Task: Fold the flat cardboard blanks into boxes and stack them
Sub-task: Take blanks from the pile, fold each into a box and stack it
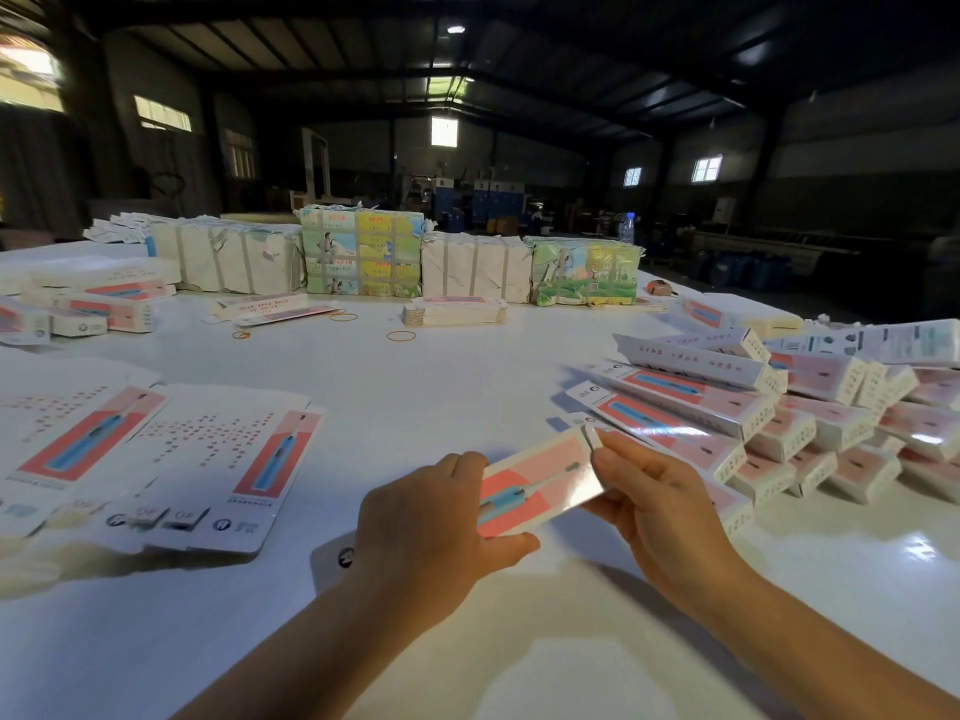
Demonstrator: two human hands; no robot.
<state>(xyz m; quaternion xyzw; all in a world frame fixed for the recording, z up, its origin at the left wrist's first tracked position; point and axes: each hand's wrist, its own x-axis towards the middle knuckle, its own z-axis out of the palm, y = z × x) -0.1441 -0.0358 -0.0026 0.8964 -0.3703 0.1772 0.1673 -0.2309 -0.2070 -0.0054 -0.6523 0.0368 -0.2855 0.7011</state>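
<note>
Pink-faced box gripped at both ends: left hand at eight o'clock, right hand pinching the two o'clock flap. Long axis aimed toward finished boxes beyond the right hand.

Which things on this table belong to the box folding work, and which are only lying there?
Belong to the job:
- box being folded, held by left hand and right hand
- flat blanks
- stack of finished boxes
- small pile of blanks

Only lying about:
- rubber bands
- wrapped bundles
- water bottle
</note>
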